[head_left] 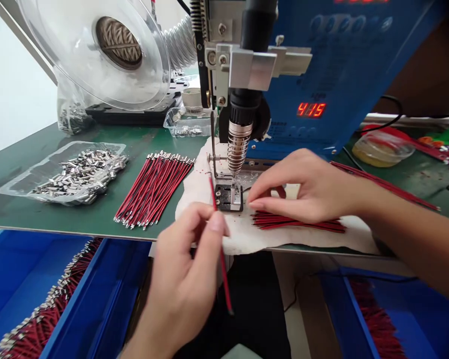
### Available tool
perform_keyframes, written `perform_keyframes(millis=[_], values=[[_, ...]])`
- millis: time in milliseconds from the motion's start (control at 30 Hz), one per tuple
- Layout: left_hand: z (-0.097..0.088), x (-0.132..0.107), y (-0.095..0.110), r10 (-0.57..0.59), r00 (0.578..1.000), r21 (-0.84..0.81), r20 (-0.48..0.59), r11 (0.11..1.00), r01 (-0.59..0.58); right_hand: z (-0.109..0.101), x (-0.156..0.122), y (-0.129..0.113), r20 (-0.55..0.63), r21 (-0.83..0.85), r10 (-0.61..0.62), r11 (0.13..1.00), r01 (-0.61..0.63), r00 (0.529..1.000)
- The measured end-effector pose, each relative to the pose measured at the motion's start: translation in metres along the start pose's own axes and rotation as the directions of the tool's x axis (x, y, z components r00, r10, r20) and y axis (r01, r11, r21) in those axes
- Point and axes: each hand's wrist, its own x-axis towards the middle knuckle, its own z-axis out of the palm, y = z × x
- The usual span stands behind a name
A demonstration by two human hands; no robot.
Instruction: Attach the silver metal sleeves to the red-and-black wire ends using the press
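Observation:
My left hand (pixel 187 269) pinches a thin red wire (pixel 220 249) between thumb and fingers; its upper tip points at the small metal fixture (pixel 229 197) under the machine's coiled nozzle (pixel 238 144). My right hand (pixel 303 192) rests on the white cloth (pixel 247 234), fingers closed together at the right side of the fixture, over a flat bundle of red wires (pixel 299 223). What its fingertips hold, if anything, is too small to see.
A bundle of red and black wires (pixel 153 189) lies left of the cloth. A clear bag of metal terminals (pixel 75 174) sits further left. The blue machine (pixel 340 65) reads 415. Blue bins (pixel 108 299) with finished wires stand below the table edge.

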Motion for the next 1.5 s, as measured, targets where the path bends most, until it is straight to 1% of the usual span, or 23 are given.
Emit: perform_keyframes(millis=[33,67,133,167,233,300,367,433,500,533,567,600,667,700,733,833,967,1100,1167,1233,1333,1433,1500], values=[[-0.008,0.002,-0.002,0.013,1.0,0.073,-0.009,0.997,-0.013,-0.006,0.003,0.004,0.185,-0.014,0.076,0.997,-0.075,0.98],[-0.015,0.004,-0.004,0.023,1.0,0.143,0.004,0.989,-0.023,-0.012,0.006,0.007,0.307,-0.056,0.139,0.99,-0.128,0.941],[-0.028,0.008,-0.006,0.036,0.999,0.284,0.031,0.958,-0.043,-0.021,0.012,0.01,0.416,-0.131,0.22,0.975,-0.182,0.882],[-0.033,0.009,-0.006,0.033,0.998,0.348,0.046,0.936,-0.047,-0.023,0.013,0.011,0.433,-0.161,0.251,0.967,-0.2,0.866],[-0.043,0.011,-0.006,0.019,0.998,0.464,0.063,0.884,-0.046,-0.026,0.014,0.01,0.427,-0.203,0.286,0.955,-0.217,0.858],[-0.052,0.01,-0.008,0.017,0.997,0.56,0.082,0.826,-0.06,-0.025,0.011,0.009,0.404,-0.241,0.294,0.948,-0.209,0.866],[-0.06,0.011,-0.012,0.034,0.994,0.657,0.106,0.748,-0.096,-0.022,0.006,0.008,0.381,-0.289,0.303,0.936,-0.199,0.874],[-0.068,0.014,-0.018,0.071,0.991,0.758,0.11,0.639,-0.13,-0.019,0.001,0.009,0.355,-0.334,0.317,0.922,-0.197,0.88],[-0.075,0.023,-0.024,0.133,0.988,0.847,0.077,0.514,-0.136,-0.016,-0.002,0.009,0.337,-0.358,0.33,0.911,-0.204,0.882],[-0.078,0.029,-0.025,0.149,0.987,0.88,0.068,0.457,-0.129,-0.015,-0.003,0.01,0.333,-0.365,0.336,0.908,-0.208,0.881],[-0.081,0.036,-0.025,0.137,0.988,0.91,0.07,0.397,-0.119,-0.014,-0.004,0.01,0.333,-0.369,0.345,0.904,-0.216,0.877],[-0.083,0.044,-0.024,0.079,0.992,0.934,0.093,0.339,-0.115,-0.013,-0.004,0.01,0.34,-0.37,0.358,0.901,-0.226,0.869],[-0.086,0.059,-0.019,-0.098,0.983,0.966,0.157,0.221,-0.132,-0.013,-0.005,0.009,0.357,-0.366,0.385,0.896,-0.252,0.851],[-0.087,0.066,-0.017,-0.156,0.972,0.972,0.178,0.181,-0.149,-0.013,-0.005,0.009,0.366,-0.362,0.395,0.895,-0.263,0.843],[-0.087,0.072,-0.015,-0.189,0.962,0.974,0.194,0.154,-0.166,-0.013,-0.004,0.008,0.373,-0.358,0.404,0.893,-0.272,0.835],[-0.086,0.084,-0.013,-0.207,0.952,0.97,0.224,0.141,-0.198,-0.013,-0.004,0.007,0.384,-0.351,0.419,0.89,-0.289,0.823],[-0.084,0.093,-0.017,-0.179,0.96,0.97,0.216,0.153,-0.19,-0.01,-0.005,0.005,0.388,-0.36,0.415,0.89,-0.28,0.823],[-0.083,0.098,-0.023,-0.107,0.964,0.962,0.243,0.154,-0.225,-0.008,-0.006,0.005,0.377,-0.374,0.382,0.896,-0.239,0.844],[-0.084,0.098,-0.026,-0.089,0.971,0.964,0.221,0.173,-0.204,-0.007,-0.007,0.006,0.367,-0.371,0.36,0.902,-0.22,0.857],[-0.087,0.095,-0.026,-0.075,0.983,0.968,0.17,0.2,-0.152,-0.007,-0.008,0.007,0.361,-0.358,0.344,0.909,-0.212,0.867],[-0.097,0.09,-0.024,-0.011,1.0,0.976,0.008,0.217,-0.006,-0.007,-0.009,0.009,0.352,-0.334,0.321,0.92,-0.202,0.879],[-0.114,0.089,-0.021,0.047,0.985,0.956,-0.168,0.25,0.152,-0.007,-0.01,0.011,0.35,-0.306,0.295,0.933,-0.189,0.889],[-0.129,0.092,-0.023,0.051,0.97,0.936,-0.237,0.28,0.214,-0.008,-0.01,0.012,0.34,-0.306,0.286,0.935,-0.182,0.896]])
